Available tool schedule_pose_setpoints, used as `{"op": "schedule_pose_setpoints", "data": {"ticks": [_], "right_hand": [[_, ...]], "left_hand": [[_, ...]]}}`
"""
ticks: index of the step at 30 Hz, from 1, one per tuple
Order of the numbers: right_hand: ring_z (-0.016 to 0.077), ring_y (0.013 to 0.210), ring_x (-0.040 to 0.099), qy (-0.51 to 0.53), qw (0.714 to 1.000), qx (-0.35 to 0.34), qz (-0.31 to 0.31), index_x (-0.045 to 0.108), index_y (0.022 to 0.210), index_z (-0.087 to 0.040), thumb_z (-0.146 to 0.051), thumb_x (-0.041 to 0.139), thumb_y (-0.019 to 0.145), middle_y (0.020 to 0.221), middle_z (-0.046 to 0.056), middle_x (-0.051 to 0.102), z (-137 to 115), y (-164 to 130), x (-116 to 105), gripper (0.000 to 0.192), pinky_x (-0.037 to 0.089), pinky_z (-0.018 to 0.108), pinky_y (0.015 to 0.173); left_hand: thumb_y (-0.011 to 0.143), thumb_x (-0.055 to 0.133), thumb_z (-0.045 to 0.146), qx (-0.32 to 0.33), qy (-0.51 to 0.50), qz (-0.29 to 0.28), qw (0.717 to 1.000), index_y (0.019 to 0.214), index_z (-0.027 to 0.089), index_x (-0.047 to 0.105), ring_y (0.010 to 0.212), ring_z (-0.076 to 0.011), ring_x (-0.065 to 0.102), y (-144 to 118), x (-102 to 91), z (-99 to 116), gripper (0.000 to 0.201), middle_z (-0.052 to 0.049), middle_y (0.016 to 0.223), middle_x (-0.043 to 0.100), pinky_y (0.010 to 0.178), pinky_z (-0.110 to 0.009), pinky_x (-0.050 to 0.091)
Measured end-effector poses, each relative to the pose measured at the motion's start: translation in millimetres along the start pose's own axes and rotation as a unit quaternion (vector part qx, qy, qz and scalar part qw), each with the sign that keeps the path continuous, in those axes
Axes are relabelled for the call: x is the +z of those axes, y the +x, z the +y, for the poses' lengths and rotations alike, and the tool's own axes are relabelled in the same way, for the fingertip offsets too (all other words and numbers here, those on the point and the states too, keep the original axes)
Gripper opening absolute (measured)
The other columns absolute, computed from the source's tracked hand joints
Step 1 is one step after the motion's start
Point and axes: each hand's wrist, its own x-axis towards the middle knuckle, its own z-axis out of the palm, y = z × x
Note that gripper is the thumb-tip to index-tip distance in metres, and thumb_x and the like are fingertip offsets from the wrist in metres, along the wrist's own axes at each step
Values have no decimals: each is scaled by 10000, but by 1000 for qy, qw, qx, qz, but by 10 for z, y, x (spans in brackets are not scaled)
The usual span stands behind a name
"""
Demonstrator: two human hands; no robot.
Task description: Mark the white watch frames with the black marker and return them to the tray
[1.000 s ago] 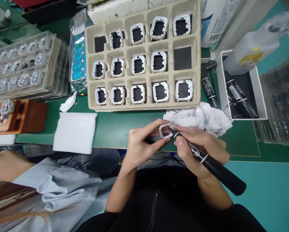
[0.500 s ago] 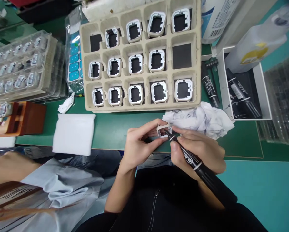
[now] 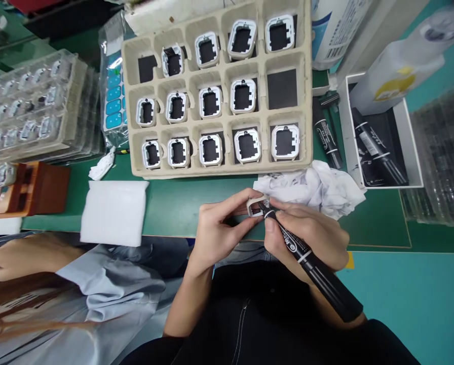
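My left hand (image 3: 216, 230) pinches a small white square frame (image 3: 254, 207) between thumb and fingers, just over the table's near edge. My right hand (image 3: 306, 233) grips a black marker pen (image 3: 310, 263), and its tip rests on the inside of the frame. Right behind both hands lies a crumpled, ink-stained white cloth (image 3: 318, 185). Beyond it sits a beige pulp tray (image 3: 307, 71) with several white frames in its cells; two cells show only a black pad.
A white foam pad (image 3: 113, 213) lies left of my hands. Clear blister trays (image 3: 33, 106) and an orange fixture (image 3: 29, 187) stand at far left. A white box with markers (image 3: 379, 137) and bottles sits at right. A co-worker's arm and grey sleeve (image 3: 109, 289) are at lower left.
The view has shifted slightly. The marker has tilted a little in my right hand while its tip stays on the frame. The co-worker's arm has reached further right.
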Motion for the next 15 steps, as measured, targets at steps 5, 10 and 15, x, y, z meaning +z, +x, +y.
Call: {"op": "schedule_pose_setpoints", "data": {"ticks": [5, 10, 15], "right_hand": [[215, 860, 932, 1, 999, 4, -33, 771, 1121, -223, -43, 860, 1060, 908, -4, 873, 5, 31, -61, 211, 845, 306, 953], [248, 920, 953, 29, 998, 11, -49, 794, 1156, -238, -43, 870, 1033, 926, -12, 888, 17, 41, -105, 243, 857, 330, 904], [263, 906, 950, 54, 997, 19, -43, 827, 1221, -299, -68, 853, 1005, 951, -41, 898, 48, -17, -145, 318, 866, 399, 901]], "left_hand": [[981, 1013, 104, -2, 16, -5, 1000, 1371, 252, 938, 1016, -197, 958, -4, -2, 13, 423, -4, 1217, 970, 1012, -227, 772], [963, 1039, 149, -28, -13, 2, 1000, 1400, 219, 933, 1065, -260, 974, -21, -9, -10, 455, -41, 1230, 974, 1065, -315, 803], [897, 1123, 233, -46, -109, -6, 993, 1382, 200, 935, 1055, -291, 982, 10, -27, -34, 522, -72, 1160, 978, 1013, -341, 831]]}}
